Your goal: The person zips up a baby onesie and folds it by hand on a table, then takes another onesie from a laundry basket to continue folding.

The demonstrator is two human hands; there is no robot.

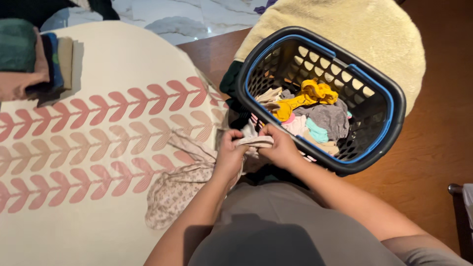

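While the person sits on the floor with grey-clad knees near the camera, both hands meet just in front of the lap. The left hand [229, 150] is closed around one end of a small beige cloth [253, 142]. The right hand [278, 145] pinches the other end with its fingers curled tight. The cloth is pulled into a short band between the two hands, right beside the near edge of the basket.

The cloth looks thin, soft and very light. It will bend and flop any way it is pulled, and it will not break. It is not slippery, I think. The best places to hold it are its two ends or corners, where the hands grip it.

Under the left hand lies a flowery cloth [175, 189], all crumpled, on a cream mat [98, 74] with pink leaf shapes.

A bit further out sits the basket [384, 93], dark with a blue rim and holes in its walls. Inside are more small clothes: a yellow one [308, 96], a grey one [327, 118], and pink and teal bits.

Behind the basket is a fluffy yellow cushion [374, 34] on the brown floor [433, 148]. Far off on the left of the mat sits a stack [34, 61] of folded clothes.
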